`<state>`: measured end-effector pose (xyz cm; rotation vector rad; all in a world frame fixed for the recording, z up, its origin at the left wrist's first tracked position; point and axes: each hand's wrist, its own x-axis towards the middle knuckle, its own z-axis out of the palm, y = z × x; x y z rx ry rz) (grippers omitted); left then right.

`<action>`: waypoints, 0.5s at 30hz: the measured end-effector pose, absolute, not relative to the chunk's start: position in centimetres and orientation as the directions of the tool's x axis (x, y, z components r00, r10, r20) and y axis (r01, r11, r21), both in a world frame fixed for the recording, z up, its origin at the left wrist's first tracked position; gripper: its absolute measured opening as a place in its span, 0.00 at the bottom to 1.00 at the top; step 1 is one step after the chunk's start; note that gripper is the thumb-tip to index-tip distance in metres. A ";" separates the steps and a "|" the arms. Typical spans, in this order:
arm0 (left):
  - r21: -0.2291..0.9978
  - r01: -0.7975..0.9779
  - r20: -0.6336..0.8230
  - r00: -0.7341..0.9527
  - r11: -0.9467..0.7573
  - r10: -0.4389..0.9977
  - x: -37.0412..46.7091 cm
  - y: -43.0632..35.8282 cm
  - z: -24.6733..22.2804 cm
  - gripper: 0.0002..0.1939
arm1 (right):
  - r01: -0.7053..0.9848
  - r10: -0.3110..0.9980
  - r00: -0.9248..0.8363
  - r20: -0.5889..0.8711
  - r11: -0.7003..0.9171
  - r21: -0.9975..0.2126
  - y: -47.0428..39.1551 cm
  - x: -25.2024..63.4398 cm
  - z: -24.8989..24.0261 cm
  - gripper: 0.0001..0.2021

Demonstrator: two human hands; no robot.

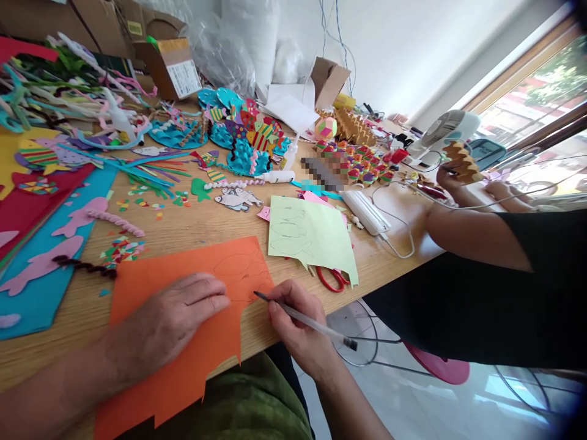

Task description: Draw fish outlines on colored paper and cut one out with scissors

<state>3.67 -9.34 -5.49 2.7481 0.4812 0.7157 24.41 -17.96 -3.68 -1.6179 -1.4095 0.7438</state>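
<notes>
My left hand (pixel 177 315) lies flat on an orange sheet (pixel 151 287), fingers together and pointing right. Fish outlines are drawn on the sheet's upper right part. A pen (pixel 312 321) is pinched in my right hand (pixel 298 318), its tip touching the sheet beside the drawn lines. Beyond it lies a light green sheet (pixel 321 226) with several fish outlines. Red-handled scissors (pixel 331 280) stick out from under the green sheet.
Blue paper (pixel 68 287) with pink fish cutouts lies at the left, pipe cleaners and decorated fish behind. A white power strip (pixel 367 212) and cable lie to the right. Another person's arm (pixel 477 235) reaches in from the right, holding a wavy brown piece (pixel 464 162).
</notes>
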 end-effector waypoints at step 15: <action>0.202 0.187 0.448 0.855 -0.961 0.260 4.8 -10.2 -4.9 0.17 | 0.556 0.974 0.122 0.188 0.090 -0.826 -18.4 23.7 -4.4 0.04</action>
